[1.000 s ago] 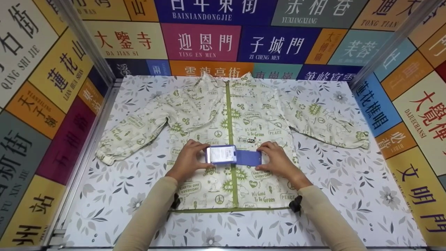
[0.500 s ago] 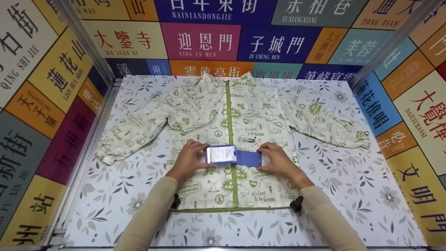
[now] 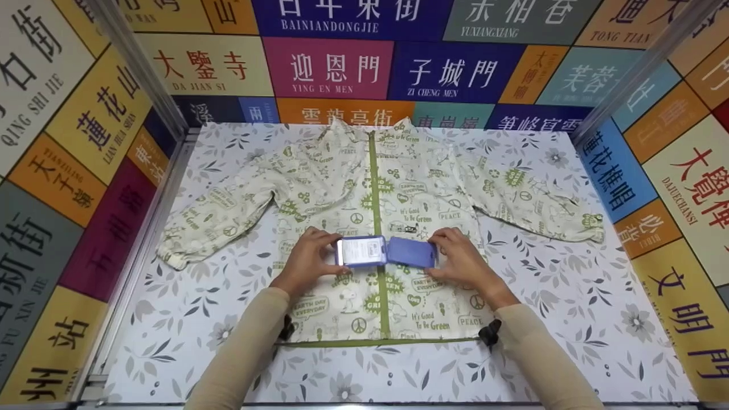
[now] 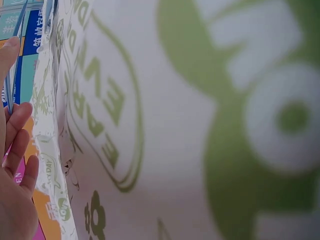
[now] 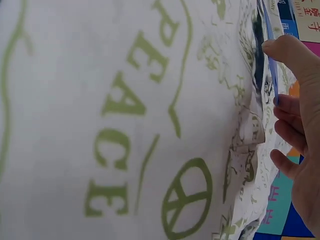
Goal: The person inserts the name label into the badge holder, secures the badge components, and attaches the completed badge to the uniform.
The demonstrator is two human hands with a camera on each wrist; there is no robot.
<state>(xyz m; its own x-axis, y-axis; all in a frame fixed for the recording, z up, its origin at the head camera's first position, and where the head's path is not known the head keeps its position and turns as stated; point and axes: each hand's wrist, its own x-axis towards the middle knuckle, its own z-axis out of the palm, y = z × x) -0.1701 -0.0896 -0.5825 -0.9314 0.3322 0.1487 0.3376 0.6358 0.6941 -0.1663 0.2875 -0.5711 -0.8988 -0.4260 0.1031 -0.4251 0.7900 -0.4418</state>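
In the head view, my left hand (image 3: 303, 259) pinches the left end of a blue-framed card holder (image 3: 361, 251) with a white printed card showing in it. My right hand (image 3: 464, 263) pinches a flat blue cover (image 3: 411, 252) by its right end. The two pieces lie side by side, with their facing ends very near each other; whether they touch I cannot tell. Both are held over a white jacket (image 3: 421, 188) with green print. Just above the cover lies a small metal clip (image 3: 404, 228) on the jacket. The wrist views catch the blue pieces only edge-on.
The jacket is spread on a table (image 3: 216, 364) covered in grey leaf and flower print. Its sleeves reach out to both sides. Upright panels (image 3: 324, 68) with coloured lettered blocks close in the back and both sides, with metal posts at the corners.
My right hand has shifted slightly to the right with the blue cover, so more of the cover shows beyond the card holder. The left hand has stayed in place.
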